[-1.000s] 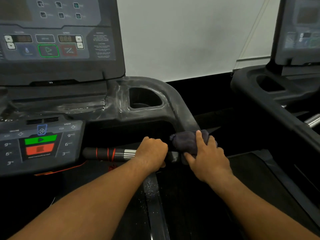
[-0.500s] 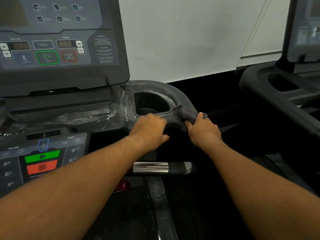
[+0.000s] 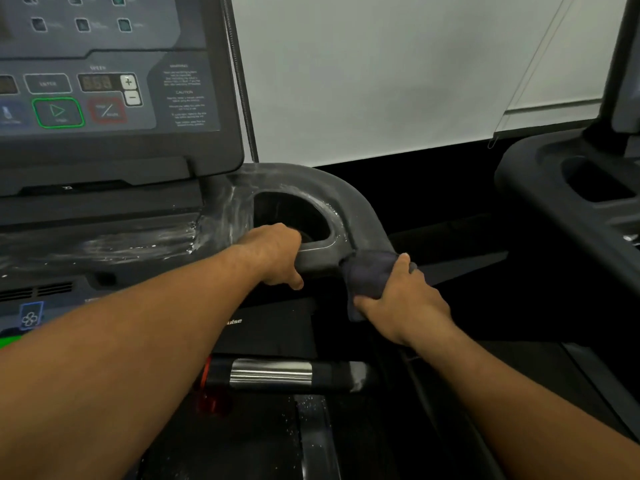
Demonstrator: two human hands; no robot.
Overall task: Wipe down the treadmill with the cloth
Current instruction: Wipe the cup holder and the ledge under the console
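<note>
I'm holding the cloth [image 3: 369, 277] bunched in my right hand [image 3: 405, 303], fingers curling it around the treadmill [image 3: 349, 199] arm just right of the cupholder [image 3: 291, 213]. My left hand [image 3: 277, 254] is gripping the cupholder's front edge, thumb underneath. Wet streaks are showing below the console [image 3: 104, 91].

Cropped by the top and left edges: console panel [image 3: 104, 81], warning print too blurred to read. Hidden over the rim of the cup holder [image 3: 341, 230]: fingertips of the left hand [image 3: 273, 251]. Partly covered by the right hand [image 3: 405, 303]: cloth [image 3: 367, 275]. Cut by the right edge: neighbouring treadmill [image 3: 571, 202].
</note>
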